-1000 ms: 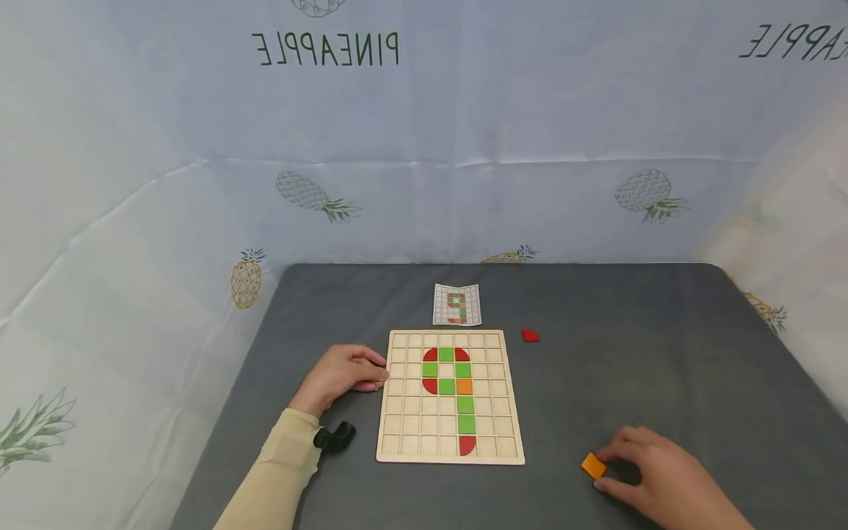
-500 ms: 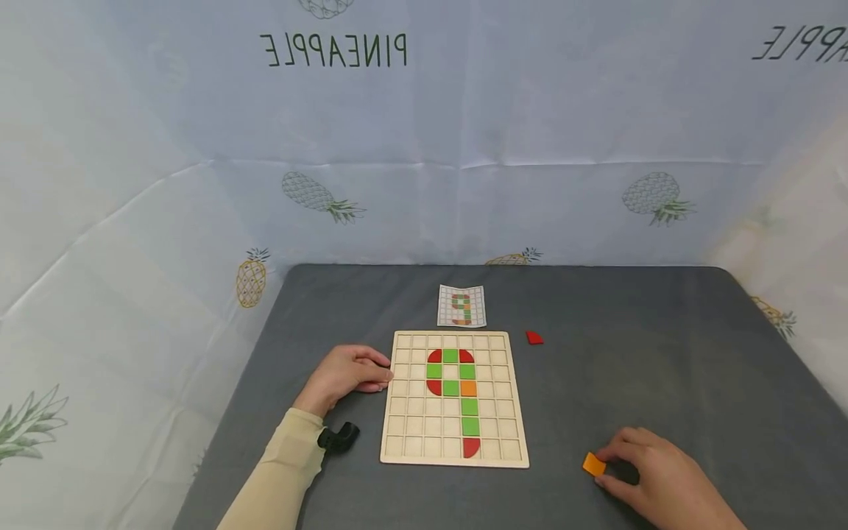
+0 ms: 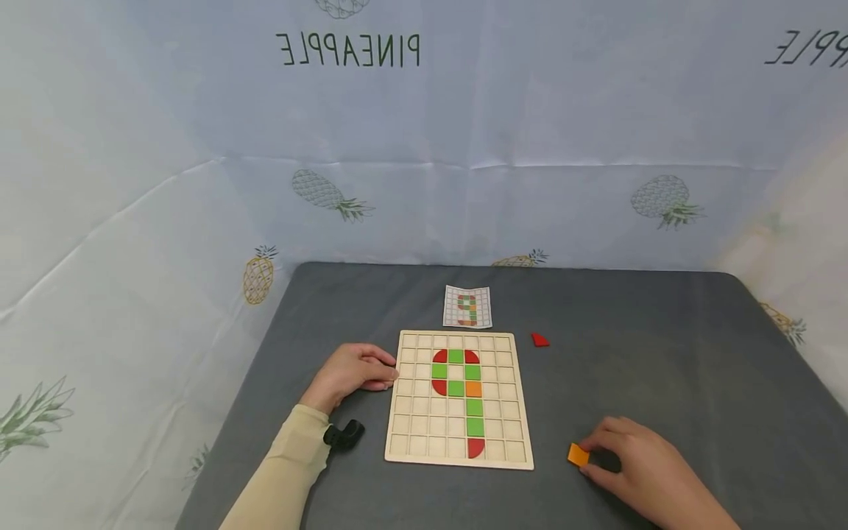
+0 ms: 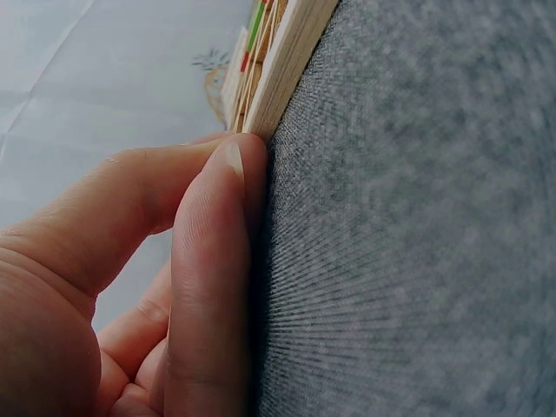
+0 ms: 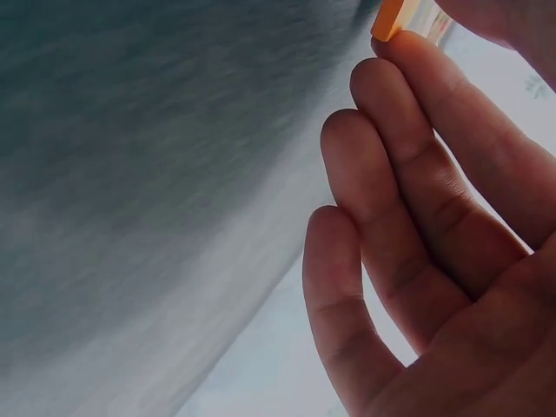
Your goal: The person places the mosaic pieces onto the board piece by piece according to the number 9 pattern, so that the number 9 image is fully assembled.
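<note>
At the middle of the table lies a square wooden grid board (image 3: 417,427) with red, green and orange tiles set in several cells. My left hand (image 3: 354,372) is at its left edge; in the left wrist view, the thumb and index finger (image 4: 208,234) meet at the board's edge (image 4: 291,69), seemingly pinching it. To the right of the board, my right hand (image 3: 636,460) pinches an orange square tile (image 3: 578,455) between thumb and index finger, just above or on the table; which one is unclear. The right wrist view shows only part of this tile (image 5: 391,19).
Behind the board lies a small printed pattern card (image 3: 467,307). A loose red quarter-circle tile (image 3: 539,339) sits to the board's upper right. The dark grey table (image 3: 629,346) is bordered by a pineapple-print curtain (image 3: 464,132). A black strap piece (image 3: 343,435) is at my left wrist.
My right hand has moved slightly left and away from me with the orange tile. The left hand stays at the board's edge. The whole head view has shifted a little.
</note>
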`<state>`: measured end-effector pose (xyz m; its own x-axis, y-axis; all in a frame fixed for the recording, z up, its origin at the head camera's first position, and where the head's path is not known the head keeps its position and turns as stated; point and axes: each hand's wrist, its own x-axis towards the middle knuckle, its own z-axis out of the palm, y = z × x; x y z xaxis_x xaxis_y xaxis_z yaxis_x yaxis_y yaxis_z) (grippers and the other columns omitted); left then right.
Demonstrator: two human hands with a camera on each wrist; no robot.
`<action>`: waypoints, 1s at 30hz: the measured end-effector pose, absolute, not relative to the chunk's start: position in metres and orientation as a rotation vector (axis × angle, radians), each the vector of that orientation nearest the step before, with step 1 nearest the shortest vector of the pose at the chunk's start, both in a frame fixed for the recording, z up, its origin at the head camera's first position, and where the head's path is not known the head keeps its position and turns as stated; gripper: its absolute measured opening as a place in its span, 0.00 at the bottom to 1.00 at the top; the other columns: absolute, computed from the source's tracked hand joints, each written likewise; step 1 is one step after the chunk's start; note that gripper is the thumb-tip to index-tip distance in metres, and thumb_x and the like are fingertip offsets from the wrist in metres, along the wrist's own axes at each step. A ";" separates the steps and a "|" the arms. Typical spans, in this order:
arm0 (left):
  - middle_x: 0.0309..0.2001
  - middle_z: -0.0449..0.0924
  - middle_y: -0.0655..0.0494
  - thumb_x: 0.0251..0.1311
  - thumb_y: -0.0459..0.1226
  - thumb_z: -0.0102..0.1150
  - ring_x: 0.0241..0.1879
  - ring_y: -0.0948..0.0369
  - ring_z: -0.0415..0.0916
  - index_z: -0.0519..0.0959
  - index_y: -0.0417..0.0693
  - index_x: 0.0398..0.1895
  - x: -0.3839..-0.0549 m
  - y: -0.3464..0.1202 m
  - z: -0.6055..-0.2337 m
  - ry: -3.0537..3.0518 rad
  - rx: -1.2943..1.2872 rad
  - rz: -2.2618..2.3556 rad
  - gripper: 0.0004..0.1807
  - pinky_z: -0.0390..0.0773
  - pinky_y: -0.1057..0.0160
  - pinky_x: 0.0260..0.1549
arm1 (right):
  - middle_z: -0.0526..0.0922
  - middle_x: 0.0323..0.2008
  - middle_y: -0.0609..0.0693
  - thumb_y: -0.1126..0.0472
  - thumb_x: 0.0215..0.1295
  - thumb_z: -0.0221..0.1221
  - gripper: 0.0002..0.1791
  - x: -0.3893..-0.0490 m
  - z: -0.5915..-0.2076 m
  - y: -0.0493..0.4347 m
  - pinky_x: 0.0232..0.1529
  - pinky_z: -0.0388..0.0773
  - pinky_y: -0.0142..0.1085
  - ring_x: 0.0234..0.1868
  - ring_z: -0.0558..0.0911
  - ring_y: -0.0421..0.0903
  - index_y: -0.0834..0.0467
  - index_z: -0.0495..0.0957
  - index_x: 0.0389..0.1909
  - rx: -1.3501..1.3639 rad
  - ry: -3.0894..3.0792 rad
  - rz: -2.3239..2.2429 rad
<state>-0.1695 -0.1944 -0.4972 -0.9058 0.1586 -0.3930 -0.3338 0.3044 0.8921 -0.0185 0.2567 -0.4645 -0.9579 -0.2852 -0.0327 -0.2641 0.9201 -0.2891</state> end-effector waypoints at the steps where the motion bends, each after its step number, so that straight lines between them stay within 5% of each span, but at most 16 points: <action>1: 0.35 0.93 0.51 0.55 0.38 0.84 0.32 0.61 0.91 0.90 0.44 0.45 -0.170 -0.195 -0.497 2.167 -0.152 1.635 0.16 0.92 0.62 0.38 | 0.76 0.35 0.25 0.47 0.53 0.83 0.15 -0.021 -0.464 0.254 0.35 0.81 0.31 0.35 0.74 0.25 0.31 0.87 0.36 -0.443 3.014 -0.432; 30: 0.34 0.93 0.51 0.55 0.37 0.83 0.34 0.61 0.92 0.90 0.45 0.45 -0.170 -0.197 -0.498 2.153 -0.123 1.642 0.16 0.92 0.62 0.38 | 0.82 0.33 0.32 0.56 0.52 0.82 0.10 -0.080 -0.438 0.133 0.39 0.82 0.33 0.37 0.79 0.33 0.43 0.91 0.34 -0.971 2.926 -0.548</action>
<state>-0.1701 -0.1974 -0.4985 -0.9047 0.1840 -0.3842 -0.3219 0.2955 0.8995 -0.0796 0.1328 -0.4377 -0.8075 -0.5815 0.0991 -0.5779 0.7464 -0.3300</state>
